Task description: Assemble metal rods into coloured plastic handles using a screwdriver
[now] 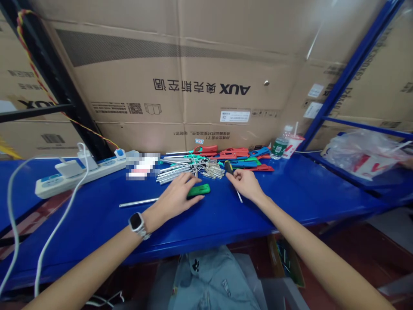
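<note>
Head view shows me a blue shelf (290, 193) used as a bench, with cardboard boxes (180, 86) stacked behind it. My left hand (177, 199) lies flat over a green handle (198, 190), fingertips touching its near end, palm pressing it to the surface rather than closing round it. My right hand (245, 183) is closed on a screwdriver (232, 178): its black and yellow grip sticks out toward the far side, and the thin shaft pokes out below the hand toward me. The green handle sits just left of that shaft, the two close but apart. I judge the step in hand to be fitting or fastening the handle, with the tool not yet on it. The next move calls for steadying the handle firmly and bringing the tip squarely to it. Farther back lie a bundle of metal rods (180, 170) and a heap of red, blue and green handles (240, 157); one loose rod (138, 202) lies to the left, near a power strip (77, 174).
</note>
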Action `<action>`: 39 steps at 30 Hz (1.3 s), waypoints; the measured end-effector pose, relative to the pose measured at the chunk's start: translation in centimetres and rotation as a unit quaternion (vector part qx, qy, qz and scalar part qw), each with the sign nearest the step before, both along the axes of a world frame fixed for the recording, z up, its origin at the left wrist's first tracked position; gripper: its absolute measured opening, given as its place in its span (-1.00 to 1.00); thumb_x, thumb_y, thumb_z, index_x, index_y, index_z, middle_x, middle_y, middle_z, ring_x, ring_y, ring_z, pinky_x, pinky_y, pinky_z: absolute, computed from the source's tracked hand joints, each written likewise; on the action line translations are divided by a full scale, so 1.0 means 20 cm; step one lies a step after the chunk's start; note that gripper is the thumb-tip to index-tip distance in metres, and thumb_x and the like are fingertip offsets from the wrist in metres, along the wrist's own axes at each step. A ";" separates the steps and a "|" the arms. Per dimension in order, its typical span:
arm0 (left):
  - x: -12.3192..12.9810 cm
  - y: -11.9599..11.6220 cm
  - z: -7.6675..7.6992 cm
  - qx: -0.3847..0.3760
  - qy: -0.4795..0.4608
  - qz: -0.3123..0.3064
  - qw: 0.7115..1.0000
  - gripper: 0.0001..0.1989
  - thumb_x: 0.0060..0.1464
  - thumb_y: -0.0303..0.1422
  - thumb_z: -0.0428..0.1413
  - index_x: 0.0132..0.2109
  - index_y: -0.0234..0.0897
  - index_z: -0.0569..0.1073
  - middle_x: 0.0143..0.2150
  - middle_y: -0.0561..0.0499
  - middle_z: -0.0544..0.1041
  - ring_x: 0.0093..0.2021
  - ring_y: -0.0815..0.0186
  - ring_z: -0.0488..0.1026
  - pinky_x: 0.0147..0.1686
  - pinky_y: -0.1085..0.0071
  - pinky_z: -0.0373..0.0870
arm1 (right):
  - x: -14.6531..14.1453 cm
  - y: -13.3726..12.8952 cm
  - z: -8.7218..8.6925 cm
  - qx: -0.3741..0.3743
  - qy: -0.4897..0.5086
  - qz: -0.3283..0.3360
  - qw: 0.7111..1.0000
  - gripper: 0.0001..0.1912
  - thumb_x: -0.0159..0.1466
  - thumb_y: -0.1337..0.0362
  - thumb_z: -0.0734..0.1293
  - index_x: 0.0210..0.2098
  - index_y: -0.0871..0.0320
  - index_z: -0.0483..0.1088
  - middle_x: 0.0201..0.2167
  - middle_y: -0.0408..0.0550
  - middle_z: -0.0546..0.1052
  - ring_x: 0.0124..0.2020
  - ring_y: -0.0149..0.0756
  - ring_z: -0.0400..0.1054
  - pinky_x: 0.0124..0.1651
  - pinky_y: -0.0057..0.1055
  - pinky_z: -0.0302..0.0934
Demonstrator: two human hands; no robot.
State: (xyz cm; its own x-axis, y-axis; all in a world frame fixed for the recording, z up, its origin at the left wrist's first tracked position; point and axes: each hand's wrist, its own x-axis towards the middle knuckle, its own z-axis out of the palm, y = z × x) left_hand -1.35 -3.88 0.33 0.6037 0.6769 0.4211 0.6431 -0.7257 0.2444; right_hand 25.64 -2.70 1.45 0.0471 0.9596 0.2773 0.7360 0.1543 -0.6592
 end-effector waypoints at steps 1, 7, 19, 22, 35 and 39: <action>-0.03 -0.01 0.01 0.003 0.019 0.011 1.000 -0.56 0.26 -0.08 0.17 0.13 -0.27 0.46 0.03 -0.16 0.43 0.05 0.02 0.39 0.11 -0.01 0.38 | 0.02 -0.02 -0.01 -0.022 -0.074 -0.024 0.997 -0.57 0.28 -0.02 0.32 -0.58 0.08 0.21 -0.60 -0.08 0.45 -0.47 -0.20 0.40 -0.43 -0.36 0.05; -0.10 -0.01 0.00 0.013 0.100 0.034 0.994 -0.68 0.35 -0.14 0.06 0.06 -0.26 0.47 -0.01 -0.14 0.47 0.02 0.04 0.40 0.03 0.06 0.39 | -0.02 -0.02 0.00 -0.103 -0.276 -0.080 0.952 -0.63 0.33 0.02 0.24 -0.46 0.13 0.44 -0.35 0.10 0.60 -0.22 -0.02 0.53 -0.25 -0.29 0.19; 0.06 0.13 0.12 0.077 0.110 -0.024 0.991 -0.72 0.44 -0.22 -0.03 0.11 -0.29 0.38 0.02 -0.15 0.51 0.03 0.07 0.45 0.04 0.12 0.38 | -0.15 0.00 0.06 0.157 -0.248 0.252 0.922 -0.55 0.44 -0.01 0.23 0.19 0.11 0.33 0.09 0.12 0.51 0.11 -0.02 0.37 0.15 -0.04 0.21; 0.05 0.24 0.19 0.076 0.084 -0.037 0.993 -0.72 0.42 -0.23 0.01 0.13 -0.27 0.37 0.08 -0.16 0.50 0.07 0.09 0.47 0.05 0.18 0.40 | -0.17 0.13 0.08 0.134 -0.262 0.285 0.912 -0.65 0.49 0.12 0.18 0.16 0.14 0.34 0.05 0.13 0.54 0.10 -0.04 0.40 0.12 -0.07 0.23; -0.14 0.97 0.24 0.007 0.103 0.110 0.989 -0.73 0.29 -0.41 -0.01 -0.06 -0.28 0.59 -0.05 -0.17 0.57 -0.04 0.11 0.53 -0.03 0.27 0.41 | -0.09 0.90 0.15 0.126 -0.397 0.184 0.890 -0.71 0.38 0.25 0.31 0.06 0.20 0.40 0.04 0.17 0.50 0.09 0.03 0.34 0.10 -0.10 0.13; -0.14 1.02 0.15 0.000 0.114 0.118 0.986 -0.76 0.23 -0.45 0.03 -0.12 -0.27 0.60 -0.09 -0.16 0.55 -0.01 0.09 0.50 0.00 0.26 0.42 | -0.13 0.97 0.09 0.149 -0.410 0.174 0.883 -0.70 0.33 0.23 0.35 0.03 0.18 0.43 0.02 0.19 0.47 0.08 0.05 0.29 0.06 -0.12 0.12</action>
State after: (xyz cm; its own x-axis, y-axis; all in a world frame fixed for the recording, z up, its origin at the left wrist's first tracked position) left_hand -4.16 16.53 3.37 0.5083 0.8102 0.2920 0.8324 -0.5491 0.0746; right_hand 23.05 16.71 3.20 -0.5698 0.7550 0.3245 0.8209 0.5412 0.1823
